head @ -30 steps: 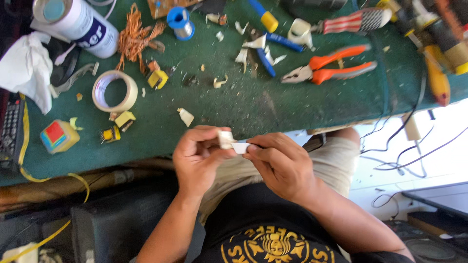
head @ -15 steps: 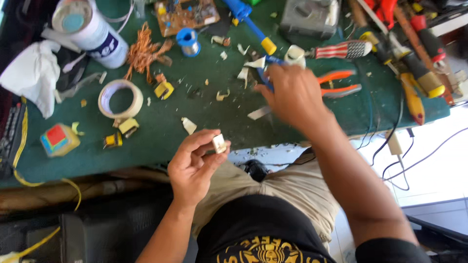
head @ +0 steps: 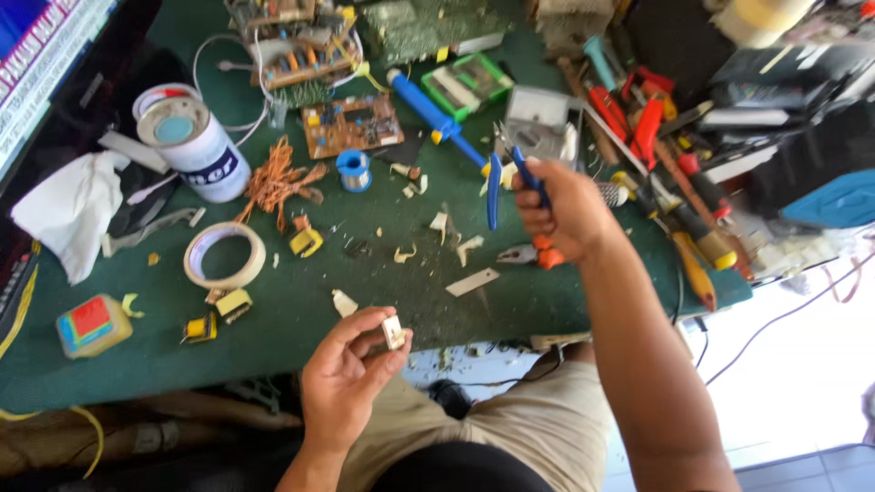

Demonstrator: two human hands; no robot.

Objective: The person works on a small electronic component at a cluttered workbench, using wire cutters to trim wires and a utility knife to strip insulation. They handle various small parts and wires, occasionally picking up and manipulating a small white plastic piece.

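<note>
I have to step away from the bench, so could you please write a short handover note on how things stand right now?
Left hand: holds a small white part in its fingertips, just off the front edge of the green bench.
Right hand: raised over the bench, gripping blue-handled pliers, tips pointing away.
Orange-handled pliers lie just under that hand.
Done: part and tool are both in hand.
Left: the pliers have not reached the part; the hands are well apart.

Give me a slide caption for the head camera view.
Left hand pinches a small white part; right hand lifts blue-handled pliers over a cluttered green workbench.
</note>
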